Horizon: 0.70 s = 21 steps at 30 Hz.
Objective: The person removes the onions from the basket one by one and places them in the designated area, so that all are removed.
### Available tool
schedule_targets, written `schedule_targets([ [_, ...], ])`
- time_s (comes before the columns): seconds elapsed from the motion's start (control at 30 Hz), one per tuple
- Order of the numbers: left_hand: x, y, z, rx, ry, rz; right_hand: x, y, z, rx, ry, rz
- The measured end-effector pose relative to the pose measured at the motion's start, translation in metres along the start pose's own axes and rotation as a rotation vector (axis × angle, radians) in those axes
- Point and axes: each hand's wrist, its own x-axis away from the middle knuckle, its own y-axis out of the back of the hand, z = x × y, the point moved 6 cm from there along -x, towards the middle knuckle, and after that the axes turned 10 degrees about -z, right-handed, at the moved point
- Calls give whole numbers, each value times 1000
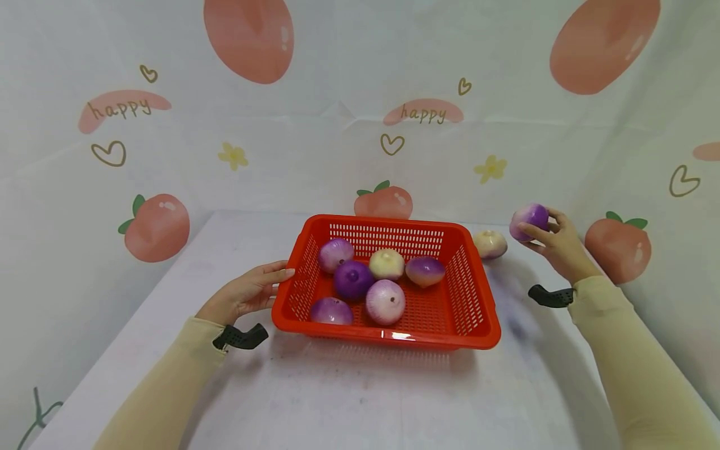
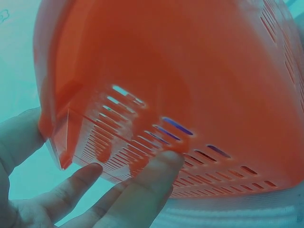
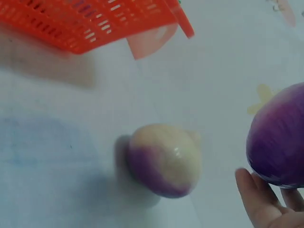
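Observation:
A red slotted basket [image 1: 394,340] stands mid-table with several purple and white onions inside, among them a dark purple one [image 1: 353,280]. At its left end my left hand [image 1: 247,292] grips the rim, thumb on top; in the left wrist view the fingers [image 2: 156,175] lie against the slotted wall [image 2: 213,95]. My right hand [image 1: 559,240] holds a purple onion [image 1: 529,222] in the air, right of the basket; the right wrist view shows this onion [image 3: 280,137] above the fingers [image 3: 261,199]. A cream and purple onion [image 1: 490,244] rests on the table beside the basket's right end.
The white tabletop [image 1: 315,400] extends in front of the basket and to both sides. A white cloth backdrop with printed fruit and hearts [image 1: 320,150] hangs behind the table. Black bands [image 1: 242,337] are at both wrists.

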Motion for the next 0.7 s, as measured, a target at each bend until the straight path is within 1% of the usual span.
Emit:
schedule_targets([
  [0.07,0,0,0,3,-3,7,-1,1,0,-64,-9,18],
  [0.13,0,0,0,2,-5,11,-3,2,-1,-89,-9,23],
  [0.2,-1,0,-1,-3,-5,9,-5,4,-2,-86,1,4],
  [0.3,0,0,0,-12,-2,2,-11,9,-6,-30,18,-66],
  [0.43,0,0,0,-17,5,-4,-19,17,-14,123,30,-164],
  [0.5,0,0,0,-15,6,-2,-21,22,-17,231,26,-204],
  [0.53,0,-1,-1,-13,6,-1,-21,24,-19,305,27,-222],
  [0.6,0,-1,-1,-8,5,4,-21,28,-22,421,20,-249],
  [0.7,1,-1,-1,-2,2,6,-21,34,-29,537,8,-290],
])
